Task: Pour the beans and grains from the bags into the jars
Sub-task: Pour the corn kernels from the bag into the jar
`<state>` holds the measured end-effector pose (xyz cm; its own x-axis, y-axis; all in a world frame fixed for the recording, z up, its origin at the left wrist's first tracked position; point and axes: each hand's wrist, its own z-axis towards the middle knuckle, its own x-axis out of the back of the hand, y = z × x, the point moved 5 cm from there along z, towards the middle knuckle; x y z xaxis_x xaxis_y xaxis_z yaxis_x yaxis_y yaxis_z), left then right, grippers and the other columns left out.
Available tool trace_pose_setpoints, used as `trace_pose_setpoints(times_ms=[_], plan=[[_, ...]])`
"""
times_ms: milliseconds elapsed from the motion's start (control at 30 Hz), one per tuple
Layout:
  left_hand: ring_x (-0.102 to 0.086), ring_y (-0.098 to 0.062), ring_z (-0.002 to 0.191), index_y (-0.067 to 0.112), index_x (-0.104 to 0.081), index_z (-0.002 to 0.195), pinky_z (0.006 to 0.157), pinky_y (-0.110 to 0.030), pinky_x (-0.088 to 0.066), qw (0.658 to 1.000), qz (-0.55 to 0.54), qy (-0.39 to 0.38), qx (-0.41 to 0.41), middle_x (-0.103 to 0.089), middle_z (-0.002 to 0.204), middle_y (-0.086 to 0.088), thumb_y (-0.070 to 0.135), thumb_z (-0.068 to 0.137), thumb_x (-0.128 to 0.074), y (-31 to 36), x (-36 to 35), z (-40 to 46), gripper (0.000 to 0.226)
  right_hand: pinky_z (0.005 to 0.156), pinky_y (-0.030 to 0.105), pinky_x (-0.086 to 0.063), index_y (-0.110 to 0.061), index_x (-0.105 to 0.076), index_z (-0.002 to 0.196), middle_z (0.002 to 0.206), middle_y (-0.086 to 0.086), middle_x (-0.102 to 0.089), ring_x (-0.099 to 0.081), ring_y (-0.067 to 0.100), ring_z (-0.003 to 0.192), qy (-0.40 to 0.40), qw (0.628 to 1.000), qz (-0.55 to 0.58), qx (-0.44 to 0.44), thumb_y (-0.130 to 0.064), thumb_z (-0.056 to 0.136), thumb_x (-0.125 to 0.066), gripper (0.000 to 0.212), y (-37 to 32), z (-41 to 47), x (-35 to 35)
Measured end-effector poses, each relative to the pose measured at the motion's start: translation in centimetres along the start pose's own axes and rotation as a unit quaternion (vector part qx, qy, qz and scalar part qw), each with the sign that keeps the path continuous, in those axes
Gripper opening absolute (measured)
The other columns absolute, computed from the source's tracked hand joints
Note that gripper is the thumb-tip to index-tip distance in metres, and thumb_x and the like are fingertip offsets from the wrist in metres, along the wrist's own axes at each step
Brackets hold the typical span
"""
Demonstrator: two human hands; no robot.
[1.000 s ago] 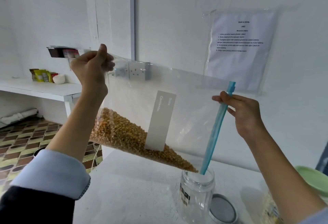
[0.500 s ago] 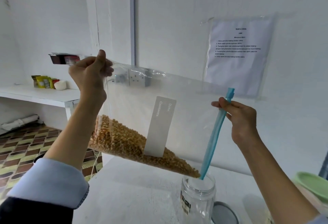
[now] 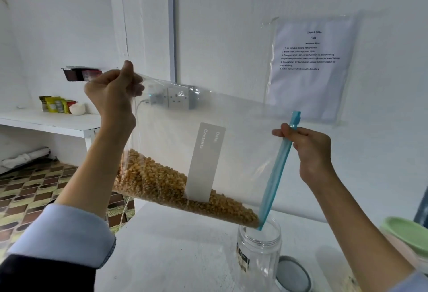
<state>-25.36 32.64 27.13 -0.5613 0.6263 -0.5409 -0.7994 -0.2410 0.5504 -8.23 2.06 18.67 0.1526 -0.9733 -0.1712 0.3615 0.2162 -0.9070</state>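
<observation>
**jarhead_22:** so how do I tip this without spraying kernels everywhere? Big clear zip bag (image 3: 231, 143) is up in the air, slanted down toward the right. My left hand (image 3: 113, 97) pinches the raised bottom corner with curled fingers, my right hand (image 3: 310, 152) grips the blue zipper strip (image 3: 278, 171) near its upper end. The yellow corn kernels (image 3: 171, 185) lie along the bag's low edge, piled right up to the mouth corner, and that corner pokes into the open clear jar (image 3: 259, 252) on the table

**bulkbin_sam:** looks like you're at the very start, jar seems empty to me. I'd keep that low corner inside the rim and raise the left hand slowly so they run down in a thin stream. If the mouth is barely open there, they may jam and then dump all at once, so open it just at the low end. The jar is light plastic by the look of it, don't lean the bag on it or it could tip

**jarhead_22:** ok. Rest of the spot: white table (image 3: 176, 257), white wall with a printed sheet (image 3: 310, 65) in a plastic sleeve, a white shelf (image 3: 46, 122) on the left with small packets (image 3: 55, 104), patterned floor tiles (image 3: 27, 187) below. A green lid (image 3: 407, 231) at the right edge, a double socket (image 3: 176, 97) behind the bag, and the jar's round lid (image 3: 294, 275) just beside the jar
</observation>
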Motion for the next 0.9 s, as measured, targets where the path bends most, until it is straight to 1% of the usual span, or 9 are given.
trace_pose_setpoints(times_ms=[100,200,267,333,567,667,767,833,900], plan=[[-0.049,-0.015,0.041,0.014,-0.066,0.049,0.048,-0.026,-0.042,1.0,-0.005,-0.002,0.007,-0.06,0.047,0.0,0.006,0.087,-0.066,0.0,0.0,0.0,0.039,0.103,0.035,-0.042,-0.019,-0.073,0.075,0.093,-0.001,-0.072,-0.061,0.017,0.098,-0.018,1.0,-0.007,-0.005,-0.024,0.083,-0.069,0.01,0.1,0.0,-0.3],[-0.049,-0.015,0.041,0.012,-0.066,0.051,0.048,-0.026,-0.042,1.0,-0.005,-0.004,0.006,-0.06,0.048,0.0,0.006,0.086,-0.066,-0.1,0.1,0.0,0.036,0.099,0.03,-0.042,-0.019,-0.072,0.076,0.088,-0.005,-0.071,-0.06,0.01,0.089,0.005,1.0,-0.003,-0.001,-0.023,0.084,-0.069,0.01,0.1,0.0,-0.1],[-0.049,-0.015,0.041,0.01,-0.065,0.053,0.047,-0.026,-0.042,1.0,-0.005,-0.003,0.007,-0.06,0.048,0.0,0.006,0.086,-0.066,-0.2,0.2,0.0,0.033,0.095,0.028,-0.043,-0.019,-0.072,0.076,0.092,0.0,-0.072,-0.061,0.013,0.092,-0.003,1.0,-0.003,-0.001,-0.024,0.083,-0.069,0.009,0.2,-0.1,-0.3],[-0.049,-0.015,0.041,0.009,-0.065,0.054,0.047,-0.026,-0.042,1.0,-0.003,0.001,0.008,-0.06,0.048,0.0,0.006,0.086,-0.066,-0.3,0.3,0.0,0.033,0.087,0.021,-0.042,-0.018,-0.072,0.076,0.096,0.004,-0.072,-0.06,0.016,0.094,0.002,1.0,-0.004,-0.005,-0.023,0.083,-0.07,0.009,0.3,-0.1,-0.3],[-0.049,-0.016,0.04,0.01,-0.065,0.053,0.047,-0.026,-0.042,1.0,-0.008,0.01,0.013,-0.059,0.047,0.0,0.006,0.086,-0.066,-0.7,0.5,0.0,0.034,0.074,0.011,-0.038,-0.014,-0.073,0.081,0.091,-0.001,-0.071,-0.058,0.007,0.085,0.011,1.0,-0.004,-0.001,-0.023,0.085,-0.069,0.011,0.2,0.1,-0.4],[-0.049,-0.016,0.041,0.012,-0.066,0.051,0.047,-0.026,-0.042,1.0,-0.006,0.008,0.013,-0.058,0.046,0.0,0.006,0.085,-0.067,-0.7,0.6,0.1,0.035,0.077,0.012,-0.039,-0.018,-0.072,0.076,0.092,0.002,-0.072,-0.059,0.01,0.088,-0.002,1.0,-0.015,0.002,-0.024,0.084,-0.069,0.01,0.1,0.1,-0.7],[-0.049,-0.017,0.042,0.013,-0.067,0.051,0.047,-0.026,-0.042,1.0,-0.008,0.01,0.013,-0.059,0.048,0.0,0.007,0.085,-0.068,-0.7,0.8,0.2,0.035,0.069,0.006,-0.038,-0.019,-0.071,0.076,0.093,0.001,-0.071,-0.058,0.008,0.085,0.015,1.0,-0.01,0.001,-0.024,0.085,-0.068,0.01,0.0,0.1,-0.6],[-0.05,-0.017,0.042,0.013,-0.067,0.052,0.047,-0.026,-0.042,1.0,-0.004,0.011,0.014,-0.06,0.048,0.0,0.008,0.085,-0.068,-0.8,1.1,0.2,0.033,0.076,0.008,-0.038,-0.016,-0.072,0.077,0.089,-0.001,-0.071,-0.058,0.008,0.085,-0.001,1.0,-0.011,-0.002,-0.023,0.084,-0.069,0.01,0.1,0.2,-0.9],[-0.05,-0.016,0.042,0.01,-0.066,0.056,0.047,-0.025,-0.043,1.0,0.001,0.018,0.017,-0.06,0.048,0.0,0.009,0.085,-0.068,-0.9,1.2,0.2,0.029,0.071,0.003,-0.039,-0.012,-0.073,0.081,0.087,-0.003,-0.071,-0.059,0.007,0.084,0.008,1.0,-0.006,-0.005,-0.022,0.084,-0.069,0.011,0.3,0.2,-0.8]])
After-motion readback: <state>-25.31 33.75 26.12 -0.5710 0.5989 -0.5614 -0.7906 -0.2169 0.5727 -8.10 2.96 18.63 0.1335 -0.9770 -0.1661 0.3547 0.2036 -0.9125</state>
